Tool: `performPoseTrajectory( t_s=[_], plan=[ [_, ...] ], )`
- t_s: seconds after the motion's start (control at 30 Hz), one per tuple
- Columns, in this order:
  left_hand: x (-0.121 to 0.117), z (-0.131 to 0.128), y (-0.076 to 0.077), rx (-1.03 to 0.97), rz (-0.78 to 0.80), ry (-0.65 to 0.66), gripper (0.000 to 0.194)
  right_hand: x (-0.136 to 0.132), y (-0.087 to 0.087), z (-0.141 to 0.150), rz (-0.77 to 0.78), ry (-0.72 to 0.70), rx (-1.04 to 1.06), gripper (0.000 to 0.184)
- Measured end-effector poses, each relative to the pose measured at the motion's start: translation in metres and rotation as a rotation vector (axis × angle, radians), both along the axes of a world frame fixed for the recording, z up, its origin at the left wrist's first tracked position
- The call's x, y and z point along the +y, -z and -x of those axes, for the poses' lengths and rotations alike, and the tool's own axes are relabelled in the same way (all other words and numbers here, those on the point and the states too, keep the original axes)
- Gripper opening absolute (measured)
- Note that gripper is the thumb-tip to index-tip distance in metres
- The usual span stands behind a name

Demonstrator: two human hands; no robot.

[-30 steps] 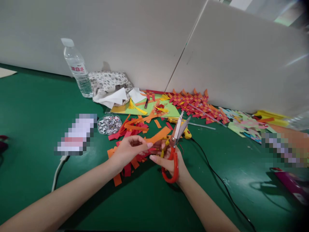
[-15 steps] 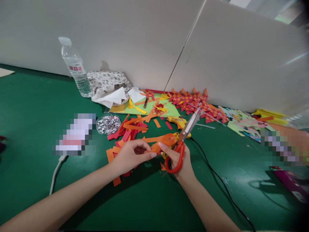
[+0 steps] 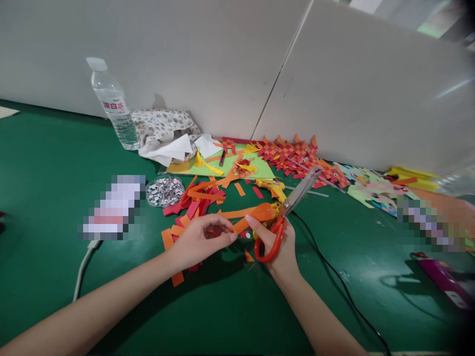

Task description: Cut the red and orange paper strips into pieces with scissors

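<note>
My left hand (image 3: 200,240) pinches the end of an orange strip (image 3: 243,225) between thumb and fingertips. The strip bends round in a loop, its far part running back towards the left hand. My right hand (image 3: 284,247) holds red-handled scissors (image 3: 270,251), their blades pointing up and away to the right. The right thumb presses on the strip near the loop. Under and beside the left hand lies a pile of red and orange strips (image 3: 193,207). A yellow glue gun (image 3: 272,188) rests just behind the scissors, partly hidden by them.
A bottle (image 3: 113,106), a patterned tissue pouch (image 3: 163,123) and woven red-orange fish (image 3: 293,153) stand or lie along the wall. A dish of googly eyes (image 3: 165,191) and a phone (image 3: 115,205) are at left. A black cord (image 3: 334,269) crosses the right side.
My right hand has tilted the scissors slightly, so the blades lean further right. The orange loop has turned a little in my fingers. The view has shifted slightly.
</note>
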State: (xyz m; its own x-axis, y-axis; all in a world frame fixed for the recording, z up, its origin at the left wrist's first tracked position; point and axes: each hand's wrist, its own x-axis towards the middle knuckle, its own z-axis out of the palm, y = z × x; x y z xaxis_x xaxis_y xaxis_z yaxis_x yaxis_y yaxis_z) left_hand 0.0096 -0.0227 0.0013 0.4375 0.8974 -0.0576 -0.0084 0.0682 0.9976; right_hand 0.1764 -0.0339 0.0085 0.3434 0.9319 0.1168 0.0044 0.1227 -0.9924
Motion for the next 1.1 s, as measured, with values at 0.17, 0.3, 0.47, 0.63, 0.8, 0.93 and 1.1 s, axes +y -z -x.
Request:
performPoseTrajectory(
  t_s=[0.17,0.3,0.47,0.63,0.8,0.93,1.1],
  plan=[
    [0.0002,0.0008,-0.0010,0.036,0.007,-0.001,0.017,-0.0013,0.0026,0.0003,0.059,-0.060,0.003,0.032],
    [-0.0006,0.0004,-0.0015,0.030,-0.010,-0.010,0.013,-0.0023,0.0028,0.0016,0.080,-0.155,0.007,0.031],
    [-0.0019,-0.0010,-0.0030,-0.035,-0.010,-0.039,0.017,-0.0028,0.0034,0.0026,0.087,-0.140,-0.024,0.034],
    [-0.0001,-0.0011,-0.0052,-0.129,0.108,-0.033,0.026,-0.0018,0.0042,0.0003,0.065,-0.093,-0.007,0.033],
    [0.0014,-0.0012,-0.0042,-0.142,0.164,-0.048,0.028,-0.0017,0.0031,0.0006,0.072,-0.102,-0.008,0.034],
    [0.0017,-0.0018,-0.0031,-0.134,0.184,-0.060,0.030,-0.0024,0.0014,0.0024,0.069,-0.085,-0.045,0.035],
    [0.0014,-0.0018,-0.0027,-0.137,0.182,-0.046,0.028,-0.0026,-0.0013,0.0037,0.077,-0.082,-0.057,0.035]
  ],
)
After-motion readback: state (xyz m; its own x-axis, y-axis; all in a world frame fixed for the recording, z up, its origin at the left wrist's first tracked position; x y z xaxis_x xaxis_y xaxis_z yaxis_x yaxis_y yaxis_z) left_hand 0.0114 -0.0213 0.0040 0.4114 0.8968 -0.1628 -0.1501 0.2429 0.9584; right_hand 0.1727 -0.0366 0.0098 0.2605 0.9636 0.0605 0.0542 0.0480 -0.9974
